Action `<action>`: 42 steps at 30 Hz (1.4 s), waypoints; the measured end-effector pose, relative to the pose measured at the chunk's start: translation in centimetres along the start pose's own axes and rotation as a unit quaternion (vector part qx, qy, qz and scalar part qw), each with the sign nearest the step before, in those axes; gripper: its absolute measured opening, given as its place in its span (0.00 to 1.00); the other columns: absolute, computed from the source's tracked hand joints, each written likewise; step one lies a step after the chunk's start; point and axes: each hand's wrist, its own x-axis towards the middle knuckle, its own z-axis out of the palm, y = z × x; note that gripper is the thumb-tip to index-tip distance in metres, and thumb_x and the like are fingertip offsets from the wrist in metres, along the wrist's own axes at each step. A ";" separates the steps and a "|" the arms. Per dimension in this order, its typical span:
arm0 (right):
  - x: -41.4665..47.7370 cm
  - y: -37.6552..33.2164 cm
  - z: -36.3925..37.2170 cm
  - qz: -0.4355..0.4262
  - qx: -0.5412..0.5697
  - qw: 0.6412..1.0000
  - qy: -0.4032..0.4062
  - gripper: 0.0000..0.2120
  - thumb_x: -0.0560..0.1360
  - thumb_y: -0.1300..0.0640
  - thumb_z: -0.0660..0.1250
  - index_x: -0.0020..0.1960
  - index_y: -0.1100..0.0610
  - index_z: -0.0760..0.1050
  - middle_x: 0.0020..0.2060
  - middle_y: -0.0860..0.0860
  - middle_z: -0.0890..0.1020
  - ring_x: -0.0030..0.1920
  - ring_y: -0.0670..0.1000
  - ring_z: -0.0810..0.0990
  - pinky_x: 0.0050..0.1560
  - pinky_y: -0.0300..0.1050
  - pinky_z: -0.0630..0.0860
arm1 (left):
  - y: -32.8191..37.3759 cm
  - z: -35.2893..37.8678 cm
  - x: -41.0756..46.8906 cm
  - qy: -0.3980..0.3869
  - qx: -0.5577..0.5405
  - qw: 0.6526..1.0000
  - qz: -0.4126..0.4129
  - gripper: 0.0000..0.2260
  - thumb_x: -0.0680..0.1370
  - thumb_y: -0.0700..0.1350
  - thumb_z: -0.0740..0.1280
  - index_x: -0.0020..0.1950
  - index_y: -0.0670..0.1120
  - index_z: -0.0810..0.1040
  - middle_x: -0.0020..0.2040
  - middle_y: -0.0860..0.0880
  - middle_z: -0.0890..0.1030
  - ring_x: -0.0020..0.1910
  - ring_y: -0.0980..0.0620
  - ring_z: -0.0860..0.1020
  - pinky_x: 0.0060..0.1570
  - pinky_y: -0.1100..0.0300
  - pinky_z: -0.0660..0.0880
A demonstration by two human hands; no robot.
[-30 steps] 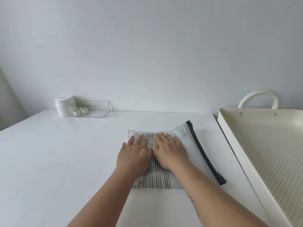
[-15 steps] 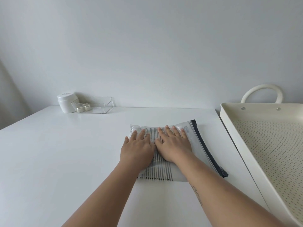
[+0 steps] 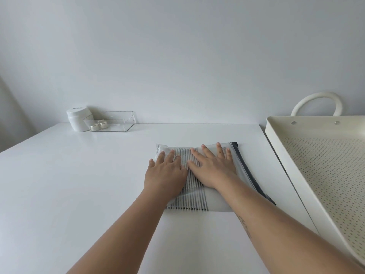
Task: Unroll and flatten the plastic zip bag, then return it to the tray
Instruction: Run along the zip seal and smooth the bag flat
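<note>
A person's left hand (image 3: 166, 175) and right hand (image 3: 213, 169) press flat, fingers spread, on the plastic zip bag (image 3: 197, 198) near the table's (image 3: 79, 184) right edge, beside the tray (image 3: 276, 131). Trapped air could leave the bag puffed; slick plastic may slide.

Head-worn wide-angle view looks forward and down, close over the table (image 3: 79, 194).

A plain pale grey wall (image 3: 177, 56) fills the upper half, evenly and softly lit. Below it a white table (image 3: 69, 184) spreads from 9 o'clock to 6 o'clock. At 9 o'clock, past its edge, a darker grey strip (image 3: 7, 123) slants beside the wall.
</note>
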 end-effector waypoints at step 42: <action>-2.5 -1.5 -6.9 -0.042 0.076 0.995 -0.042 0.26 0.79 0.41 0.48 0.76 0.39 0.46 0.78 0.50 0.52 0.77 0.58 0.48 0.74 0.62 0.45 | 0.5 -3.3 -2.0 0.040 -0.086 0.995 0.030 0.21 0.82 0.53 0.48 0.74 0.50 0.64 0.75 0.51 0.65 0.75 0.48 0.58 0.72 0.47 0.55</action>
